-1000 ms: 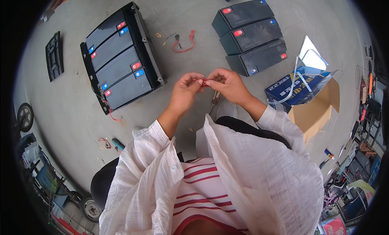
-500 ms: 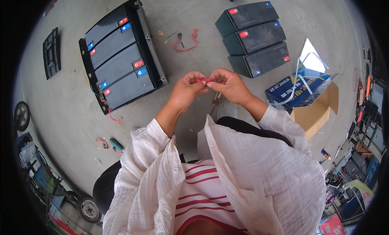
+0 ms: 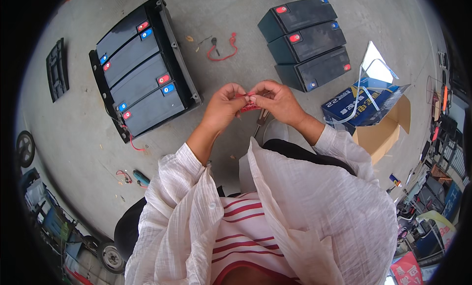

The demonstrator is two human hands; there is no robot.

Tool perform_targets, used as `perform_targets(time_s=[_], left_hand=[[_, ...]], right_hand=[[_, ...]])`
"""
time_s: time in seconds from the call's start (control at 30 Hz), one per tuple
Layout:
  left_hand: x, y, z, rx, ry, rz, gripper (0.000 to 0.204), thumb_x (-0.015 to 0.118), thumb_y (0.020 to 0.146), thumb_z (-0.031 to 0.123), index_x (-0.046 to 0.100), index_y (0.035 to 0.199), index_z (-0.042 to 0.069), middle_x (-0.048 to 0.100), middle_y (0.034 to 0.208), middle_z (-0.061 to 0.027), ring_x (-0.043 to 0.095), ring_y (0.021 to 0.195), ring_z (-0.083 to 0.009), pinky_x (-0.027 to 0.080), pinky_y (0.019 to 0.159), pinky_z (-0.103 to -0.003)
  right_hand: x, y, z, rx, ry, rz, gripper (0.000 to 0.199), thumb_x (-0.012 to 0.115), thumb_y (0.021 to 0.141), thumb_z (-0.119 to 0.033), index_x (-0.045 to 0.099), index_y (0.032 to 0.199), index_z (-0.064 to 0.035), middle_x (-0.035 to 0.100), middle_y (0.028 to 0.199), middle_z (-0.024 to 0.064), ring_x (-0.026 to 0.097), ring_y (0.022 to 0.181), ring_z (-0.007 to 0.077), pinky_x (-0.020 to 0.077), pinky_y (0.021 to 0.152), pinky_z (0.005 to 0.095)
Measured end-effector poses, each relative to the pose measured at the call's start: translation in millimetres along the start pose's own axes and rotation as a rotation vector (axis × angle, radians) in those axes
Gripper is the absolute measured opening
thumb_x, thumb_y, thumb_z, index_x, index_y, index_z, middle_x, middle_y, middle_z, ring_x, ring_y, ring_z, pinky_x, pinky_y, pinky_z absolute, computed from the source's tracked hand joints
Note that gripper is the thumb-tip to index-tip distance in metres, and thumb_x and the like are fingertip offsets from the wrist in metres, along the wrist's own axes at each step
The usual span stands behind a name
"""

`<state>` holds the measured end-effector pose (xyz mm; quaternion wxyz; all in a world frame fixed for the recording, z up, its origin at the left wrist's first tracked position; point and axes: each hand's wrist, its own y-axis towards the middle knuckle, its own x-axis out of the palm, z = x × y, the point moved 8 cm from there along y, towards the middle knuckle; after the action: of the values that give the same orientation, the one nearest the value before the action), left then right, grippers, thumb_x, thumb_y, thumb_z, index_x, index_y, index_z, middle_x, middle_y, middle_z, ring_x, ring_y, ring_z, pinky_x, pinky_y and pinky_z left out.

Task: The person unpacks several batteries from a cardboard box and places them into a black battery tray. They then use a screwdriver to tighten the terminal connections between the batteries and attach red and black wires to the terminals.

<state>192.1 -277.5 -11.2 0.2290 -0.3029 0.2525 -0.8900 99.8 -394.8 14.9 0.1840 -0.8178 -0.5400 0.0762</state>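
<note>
Both hands meet in front of me over the concrete floor, closed in pinches. Between them is a small crumpled red piece point(image 3: 251, 106), perhaps a little packet; its kind is not clear. My left hand point(image 3: 221, 109) pinches one side of it and my right hand point(image 3: 281, 105) the other. Below the right hand lies a screwdriver point(image 3: 262, 119), its handle partly covered. To the left, several dark batteries point(image 3: 142, 86) with red and blue terminals sit in a black tray point(image 3: 178, 39). Three similar batteries point(image 3: 314, 66) stand at the far right of my hands.
Beyond my hands lies a red cable point(image 3: 223, 58). An opened blue cardboard box point(image 3: 344, 105) with loose straps stands to the right. At the lower left are a teal-handled tool point(image 3: 141, 178) and short wires point(image 3: 124, 175). A black plastic panel point(image 3: 58, 71) rests at far left.
More of the red piece now shows below my fingertips, looking crumpled. Both hands still pinch it in nearly the same place. The view has shifted slightly.
</note>
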Motion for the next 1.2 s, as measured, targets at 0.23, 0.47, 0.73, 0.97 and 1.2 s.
perform_targets(time_s=[0.23, 0.47, 0.73, 0.97, 1.2], left_hand=[[0.4, 2.9, -3.3, -0.024, -0.188, -0.008, 0.008, 0.07, 0.098, 0.011, 0.066, 0.103, 0.006, 0.07, 0.095, -0.0014, 0.064, 0.084, -0.008, 0.052, 0.079, -0.023], [0.3, 5.0, -6.4, -0.006, -0.238, -0.033, 0.011, 0.068, 0.1, 0.011, 0.067, 0.106, 0.003, 0.071, 0.097, -0.0023, 0.066, 0.086, -0.0089, 0.054, 0.081, -0.025], [-2.1, 5.5, -8.4, -0.052, -0.107, -0.049, 0.013, 0.069, 0.099, 0.012, 0.07, 0.107, 0.001, 0.072, 0.099, -0.0029, 0.065, 0.087, -0.0083, 0.053, 0.079, -0.024], [-4.4, 7.6, -11.4, -0.055, 0.019, -0.11, 0.01, 0.066, 0.1, 0.01, 0.07, 0.105, 0.002, 0.071, 0.096, -0.0015, 0.066, 0.086, -0.0089, 0.053, 0.081, -0.025], [0.9, 8.1, -14.5, 0.018, -0.082, -0.109, 0.007, 0.065, 0.098, 0.007, 0.068, 0.1, 0.001, 0.07, 0.097, -0.002, 0.066, 0.088, -0.01, 0.054, 0.083, -0.025]], right_hand=[[-1.4, 1.3, 1.8, 0.177, 0.032, 0.004, 0.015, 0.068, 0.1, -0.015, 0.07, 0.108, -0.0021, 0.073, 0.088, 0.0034, 0.064, 0.076, 0.0055, 0.0517, 0.058, 0.0225], [0.5, 3.7, -7.8, 0.176, 0.071, -0.019, 0.013, 0.07, 0.098, -0.012, 0.067, 0.104, -0.0013, 0.073, 0.089, 0.0033, 0.065, 0.077, 0.0058, 0.0527, 0.068, 0.0228], [0.0, 4.6, -2.6, 0.14, 0.0, -0.033, 0.012, 0.072, 0.097, -0.01, 0.066, 0.102, -0.0015, 0.069, 0.086, 0.0007, 0.063, 0.077, 0.0051, 0.0528, 0.066, 0.023], [2.1, 3.7, 0.8, 0.203, -0.022, -0.113, 0.01, 0.072, 0.096, -0.01, 0.065, 0.096, -0.0024, 0.068, 0.084, 0.0008, 0.06, 0.073, 0.0049, 0.0498, 0.057, 0.0243], [3.6, 4.6, -17.5, 0.014, -0.236, -0.104, 0.009, 0.071, 0.094, -0.009, 0.064, 0.093, -0.003, 0.066, 0.084, 0.0049, 0.062, 0.075, 0.0137, 0.0508, 0.066, 0.03]])
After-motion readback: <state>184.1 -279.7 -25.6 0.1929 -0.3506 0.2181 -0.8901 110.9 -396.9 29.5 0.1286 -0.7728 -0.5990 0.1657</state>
